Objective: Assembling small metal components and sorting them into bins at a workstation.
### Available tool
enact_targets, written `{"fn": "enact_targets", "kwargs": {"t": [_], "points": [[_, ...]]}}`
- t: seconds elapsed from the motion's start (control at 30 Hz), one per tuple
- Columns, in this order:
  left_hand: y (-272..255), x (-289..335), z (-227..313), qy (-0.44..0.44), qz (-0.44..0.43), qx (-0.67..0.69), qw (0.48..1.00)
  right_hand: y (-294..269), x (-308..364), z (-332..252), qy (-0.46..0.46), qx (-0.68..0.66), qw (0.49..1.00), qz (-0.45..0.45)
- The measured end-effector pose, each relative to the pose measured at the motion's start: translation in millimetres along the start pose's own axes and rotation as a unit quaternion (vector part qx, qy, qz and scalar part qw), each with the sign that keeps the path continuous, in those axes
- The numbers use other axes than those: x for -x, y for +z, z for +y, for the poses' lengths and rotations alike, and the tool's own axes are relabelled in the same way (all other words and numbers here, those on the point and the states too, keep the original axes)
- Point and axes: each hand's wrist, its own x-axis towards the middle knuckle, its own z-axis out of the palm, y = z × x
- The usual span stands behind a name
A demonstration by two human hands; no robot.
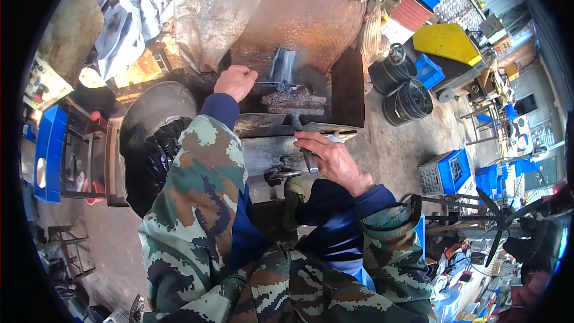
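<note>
My left hand (235,82) is closed around the near end of a thin rod (269,83). The rod reaches right, over a rough, brownish, brick-like block (296,100) in an open-fronted dark metal box. Behind its tip stands a pale blue-grey upright strip (283,64); I cannot tell what it is. Lower and to the right, my right hand (332,158) has its fingers wrapped on a grey cylindrical handle (311,160), whose far end slants up to the block's front edge. Below the handle, a small metal fitting (282,173) sits by the box's front.
A black-lined bin (158,98) stands close on my left. The box's side plate (348,88) rises on the right. Beyond it are black buckets (408,101), a yellow-topped machine (445,45) and a blue-and-grey crate (445,171). A fan (501,220) stands at far right.
</note>
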Motion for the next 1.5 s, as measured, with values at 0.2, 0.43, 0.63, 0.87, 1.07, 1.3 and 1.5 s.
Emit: {"fn": "enact_targets", "kwargs": {"t": [0.2, 0.43, 0.63, 0.87, 1.07, 1.3, 1.5], "points": [[9, -5, 17, -0.01, 0.058, 0.083, 0.995, -8, -17, 7, -0.013, -0.033, 0.996, 0.079], [15, -12, 19, 0.026, 0.181, 0.155, 0.971, -12, -92, 3, 0.157, -0.297, 0.896, 0.291], [12, -4, 24, 0.036, 0.163, 0.174, 0.971, -27, -157, 26, 0.146, -0.219, 0.902, 0.343], [10, 1, 41, 0.078, 0.168, 0.177, 0.967, -37, -219, 65, 0.146, -0.294, 0.869, 0.37], [32, -3, 57, 0.064, 0.187, 0.248, 0.948, -38, -230, 91, 0.159, -0.301, 0.867, 0.365], [28, 1, 66, 0.041, 0.18, 0.275, 0.943, -39, -237, 109, 0.174, -0.295, 0.867, 0.363], [21, 3, 58, 0.05, 0.189, 0.3, 0.934, -38, -240, 99, 0.211, -0.287, 0.87, 0.339]]}}
